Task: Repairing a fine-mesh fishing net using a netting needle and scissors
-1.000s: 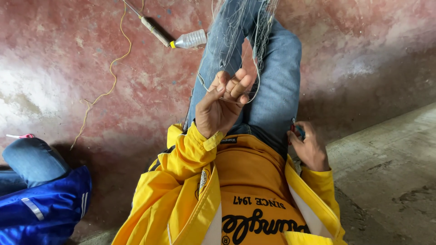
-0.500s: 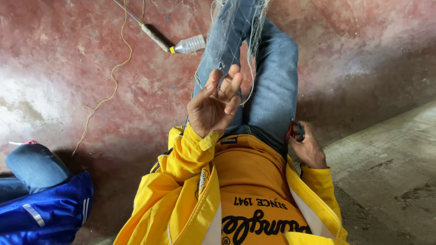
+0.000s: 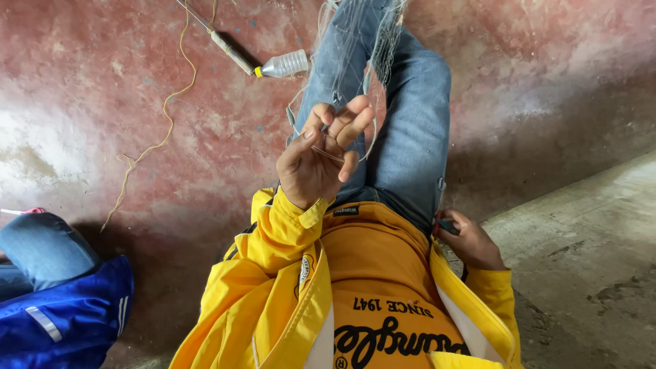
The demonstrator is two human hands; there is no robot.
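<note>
Holding a thin pale net strand [image 3: 326,152] pinched in our left hand [image 3: 320,160], we see fine grey netting [image 3: 359,48] ahead over our knees; our right hand [image 3: 471,239] grips a small dark tool [image 3: 447,224] at the hip.

Worn red-stained concrete floor [image 3: 123,102], grey slab [image 3: 588,260] at right, soft daylight.
</note>
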